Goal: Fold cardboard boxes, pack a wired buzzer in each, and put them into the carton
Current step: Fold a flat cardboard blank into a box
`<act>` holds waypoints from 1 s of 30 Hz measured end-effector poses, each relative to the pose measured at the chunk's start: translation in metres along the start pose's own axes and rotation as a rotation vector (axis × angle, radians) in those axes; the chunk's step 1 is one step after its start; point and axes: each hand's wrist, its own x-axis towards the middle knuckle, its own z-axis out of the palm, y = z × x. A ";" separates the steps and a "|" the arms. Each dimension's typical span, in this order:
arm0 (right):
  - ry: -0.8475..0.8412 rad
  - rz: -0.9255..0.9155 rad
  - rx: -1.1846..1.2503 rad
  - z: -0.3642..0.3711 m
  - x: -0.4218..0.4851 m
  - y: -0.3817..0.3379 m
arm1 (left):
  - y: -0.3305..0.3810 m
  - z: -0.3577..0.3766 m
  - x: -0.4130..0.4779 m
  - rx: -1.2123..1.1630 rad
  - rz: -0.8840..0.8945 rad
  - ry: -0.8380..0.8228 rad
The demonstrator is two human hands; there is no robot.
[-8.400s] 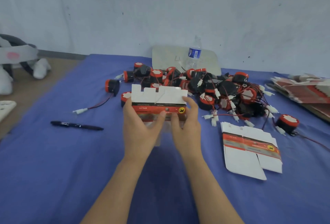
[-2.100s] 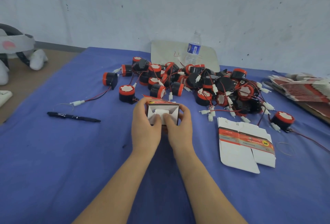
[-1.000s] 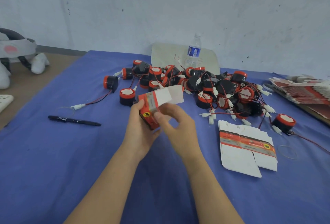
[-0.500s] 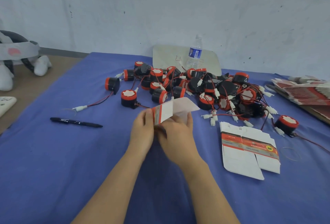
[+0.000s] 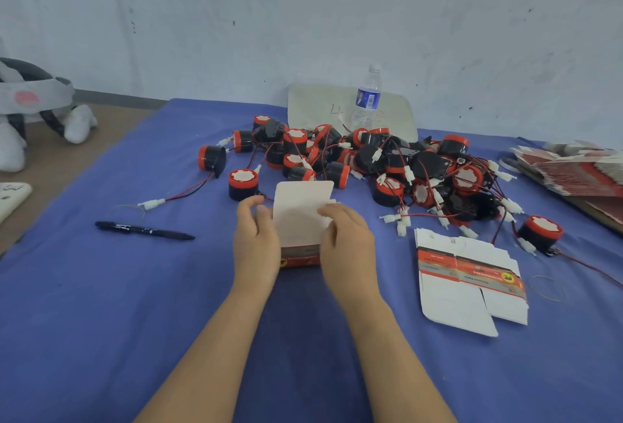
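Cardboard box [image 5: 300, 213] sat upright between the two hands at the middle of the blue cloth [image 5: 101, 304]. Its white lid flap stood up and open, and a red printed band showed along its near lower side. Whether its base touched the cloth could not be told. The left hand [image 5: 256, 240] gripped the box's left side, fingers curled round the wall and the thumb raised beside the flap's left edge. The right hand [image 5: 347, 240] held the right side, its curled fingers clamped on the flap's right edge.

Just beyond the flap stood one wired buzzer [image 5: 242, 183], black with a red top, its red lead trailing left to a white plug. Behind and to the right lay the tangled pile of buzzers [image 5: 387, 163], and another single buzzer [image 5: 541, 233] stood apart at the right. A flat box blank [image 5: 468, 284] lay on the cloth to the right of the right hand, well apart from it, with a rubber band [image 5: 547, 287] just beside it. A stack of flat blanks [image 5: 573, 169] rested at the far right edge. A black pen [image 5: 145, 230] lay to the left of the left hand. At the far side, a water bottle [image 5: 367, 98] stood in front of a white board [image 5: 320, 109] by the wall.
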 end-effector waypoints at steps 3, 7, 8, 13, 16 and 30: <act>-0.048 0.165 -0.024 0.002 0.003 0.008 | -0.002 -0.003 0.002 0.007 -0.040 0.001; -0.245 0.277 -0.063 0.003 0.004 0.014 | -0.009 -0.009 0.002 0.285 0.006 -0.060; -0.275 0.290 -0.025 0.002 0.005 0.015 | -0.010 -0.009 0.001 0.337 0.041 -0.069; -0.216 0.274 -0.043 -0.001 0.004 0.015 | -0.001 -0.008 -0.001 0.280 0.146 -0.133; -0.092 0.266 -0.085 -0.007 0.005 0.012 | 0.011 -0.009 -0.003 0.129 0.138 -0.165; -0.056 0.140 0.463 -0.023 0.012 0.006 | 0.019 -0.009 -0.008 0.097 0.163 -0.238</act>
